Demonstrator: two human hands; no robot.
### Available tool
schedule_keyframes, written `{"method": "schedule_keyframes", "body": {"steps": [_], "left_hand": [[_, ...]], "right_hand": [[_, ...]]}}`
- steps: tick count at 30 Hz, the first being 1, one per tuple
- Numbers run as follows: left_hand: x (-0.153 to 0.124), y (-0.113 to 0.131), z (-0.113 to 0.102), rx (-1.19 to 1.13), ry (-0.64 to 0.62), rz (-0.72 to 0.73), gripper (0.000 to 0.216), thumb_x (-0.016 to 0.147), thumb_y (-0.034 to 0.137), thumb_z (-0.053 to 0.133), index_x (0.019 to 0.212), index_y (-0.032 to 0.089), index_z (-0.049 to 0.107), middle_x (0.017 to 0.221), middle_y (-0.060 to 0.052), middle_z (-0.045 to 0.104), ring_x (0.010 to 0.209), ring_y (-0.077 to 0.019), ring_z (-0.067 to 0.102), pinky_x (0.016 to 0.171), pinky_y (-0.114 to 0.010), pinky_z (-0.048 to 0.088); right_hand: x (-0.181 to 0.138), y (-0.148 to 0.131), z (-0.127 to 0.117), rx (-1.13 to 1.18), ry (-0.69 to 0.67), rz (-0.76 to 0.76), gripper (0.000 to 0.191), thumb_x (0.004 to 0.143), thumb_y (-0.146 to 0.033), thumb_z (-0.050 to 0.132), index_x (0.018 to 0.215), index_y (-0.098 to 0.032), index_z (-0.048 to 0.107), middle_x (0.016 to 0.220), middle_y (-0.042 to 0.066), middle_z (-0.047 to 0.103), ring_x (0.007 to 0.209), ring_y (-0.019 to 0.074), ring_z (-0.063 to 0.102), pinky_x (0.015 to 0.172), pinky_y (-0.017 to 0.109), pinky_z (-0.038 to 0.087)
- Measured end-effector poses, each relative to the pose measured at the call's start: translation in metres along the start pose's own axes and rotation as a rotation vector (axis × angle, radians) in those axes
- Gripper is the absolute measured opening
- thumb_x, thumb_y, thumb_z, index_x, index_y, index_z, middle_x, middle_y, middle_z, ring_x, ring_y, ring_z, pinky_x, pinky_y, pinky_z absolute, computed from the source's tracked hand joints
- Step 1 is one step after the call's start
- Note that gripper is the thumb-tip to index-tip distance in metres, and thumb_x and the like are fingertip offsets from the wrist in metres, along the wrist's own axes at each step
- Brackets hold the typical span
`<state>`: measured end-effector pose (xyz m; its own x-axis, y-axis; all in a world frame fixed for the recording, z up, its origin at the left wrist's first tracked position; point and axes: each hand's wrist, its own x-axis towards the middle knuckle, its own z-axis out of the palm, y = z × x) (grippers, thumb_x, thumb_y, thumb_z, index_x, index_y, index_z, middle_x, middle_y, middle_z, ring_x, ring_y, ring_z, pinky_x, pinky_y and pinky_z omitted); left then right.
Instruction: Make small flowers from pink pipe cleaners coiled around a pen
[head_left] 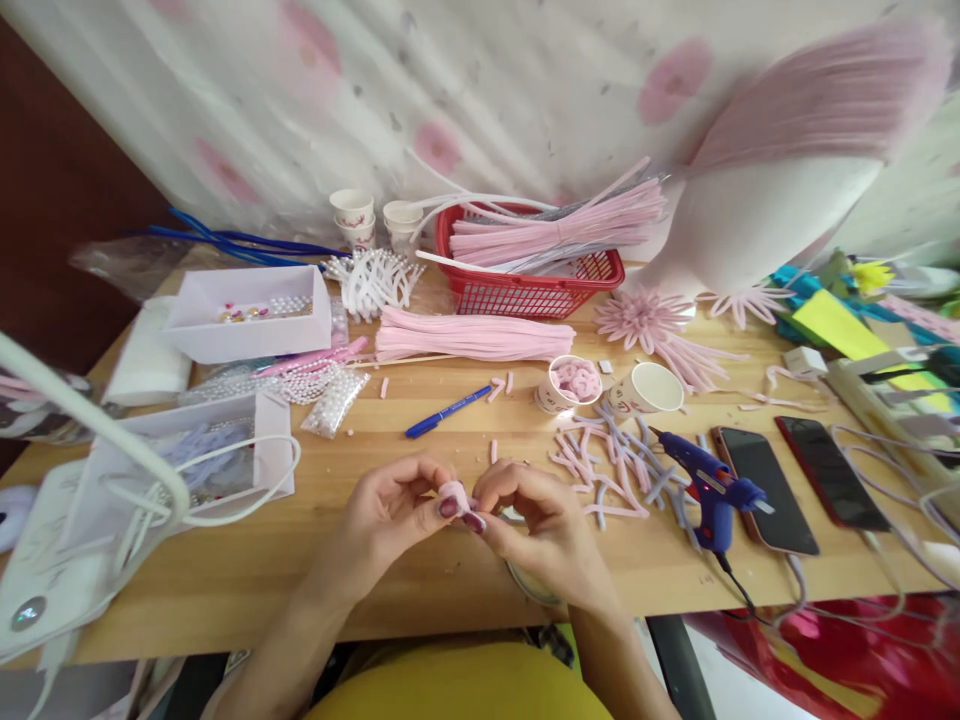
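Observation:
Between my two hands, just above the table's front part, is a small curled piece of pink pipe cleaner (453,492). My left hand (401,505) pinches it with thumb and forefinger. From the other side, my right hand (529,510) has thumb and fingertips closed on its end. Beyond the hands lie a blue pen (448,412) and short pink offcuts. A paper cup (571,384) of pink curls stands past my right hand, beside a second paper cup (646,390). Cut pink and grey pipe cleaner pieces (600,465) are scattered to the right.
A blue glue gun (709,485) with a cord and two phones (765,490) lie at right. Behind are a pink pipe cleaner bundle (472,335) and a red basket (525,295). White boxes (247,340) of beads and a white lamp arm (97,425) occupy the left.

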<state>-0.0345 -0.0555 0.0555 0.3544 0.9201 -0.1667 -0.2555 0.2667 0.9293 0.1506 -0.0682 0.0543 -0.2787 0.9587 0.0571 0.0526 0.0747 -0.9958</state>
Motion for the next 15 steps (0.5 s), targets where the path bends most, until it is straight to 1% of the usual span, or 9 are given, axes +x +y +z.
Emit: {"method": "schedule_keyframes", "body": {"steps": [2, 5, 7, 9, 12, 15], "left_hand": [[-0.001, 0.0, 0.002, 0.086, 0.057, 0.06, 0.01, 0.08, 0.022, 0.074, 0.077, 0.018, 0.065, 0.077, 0.0, 0.064, 0.075, -0.0122, 0.061, 0.07, -0.021, 0.052], [-0.002, -0.001, 0.004, 0.333, 0.142, 0.246, 0.003, 0.083, 0.018, 0.07, 0.083, 0.02, 0.069, 0.085, -0.002, 0.07, 0.08, -0.0144, 0.066, 0.071, -0.022, 0.055], [-0.003, -0.001, 0.005, 0.533, 0.196, 0.387, 0.009, 0.085, 0.015, 0.066, 0.089, 0.022, 0.071, 0.09, -0.003, 0.073, 0.083, -0.0161, 0.068, 0.074, -0.025, 0.056], [-0.004, -0.002, 0.005, 0.688, 0.243, 0.482, 0.014, 0.086, 0.014, 0.064, 0.092, 0.023, 0.072, 0.092, -0.003, 0.076, 0.084, -0.0176, 0.07, 0.078, -0.028, 0.057], [-0.006, -0.004, 0.005, 0.755, 0.249, 0.557, 0.018, 0.085, 0.012, 0.063, 0.094, 0.025, 0.072, 0.091, -0.003, 0.077, 0.083, -0.0187, 0.071, 0.078, -0.03, 0.057], [-0.005, -0.005, 0.007, 0.736, 0.239, 0.605, 0.024, 0.084, 0.009, 0.063, 0.099, 0.026, 0.073, 0.092, -0.003, 0.077, 0.082, -0.0182, 0.071, 0.076, -0.029, 0.057]], "right_hand": [[-0.001, -0.001, 0.002, -0.054, 0.041, -0.001, 0.01, 0.085, -0.021, 0.067, 0.077, -0.02, 0.061, 0.074, 0.001, 0.064, 0.068, 0.0142, 0.058, 0.063, 0.025, 0.044], [-0.002, -0.003, 0.008, -0.179, 0.146, -0.048, 0.01, 0.086, -0.02, 0.063, 0.077, -0.02, 0.058, 0.074, 0.001, 0.064, 0.064, 0.0137, 0.058, 0.06, 0.025, 0.045], [-0.002, -0.003, 0.013, -0.306, 0.21, -0.116, 0.01, 0.087, -0.017, 0.061, 0.079, -0.021, 0.056, 0.074, 0.001, 0.065, 0.065, 0.0143, 0.058, 0.06, 0.026, 0.045], [-0.002, -0.003, 0.019, -0.432, 0.257, -0.199, 0.011, 0.087, -0.015, 0.058, 0.08, -0.022, 0.054, 0.074, 0.002, 0.064, 0.066, 0.0153, 0.06, 0.061, 0.027, 0.046], [-0.003, -0.001, 0.024, -0.554, 0.323, -0.326, 0.015, 0.085, -0.011, 0.058, 0.081, -0.023, 0.051, 0.072, 0.001, 0.062, 0.066, 0.0159, 0.061, 0.06, 0.027, 0.045], [-0.004, 0.001, 0.025, -0.582, 0.351, -0.405, 0.019, 0.084, -0.007, 0.057, 0.083, -0.024, 0.051, 0.071, 0.001, 0.06, 0.064, 0.0156, 0.058, 0.059, 0.027, 0.044]]}}
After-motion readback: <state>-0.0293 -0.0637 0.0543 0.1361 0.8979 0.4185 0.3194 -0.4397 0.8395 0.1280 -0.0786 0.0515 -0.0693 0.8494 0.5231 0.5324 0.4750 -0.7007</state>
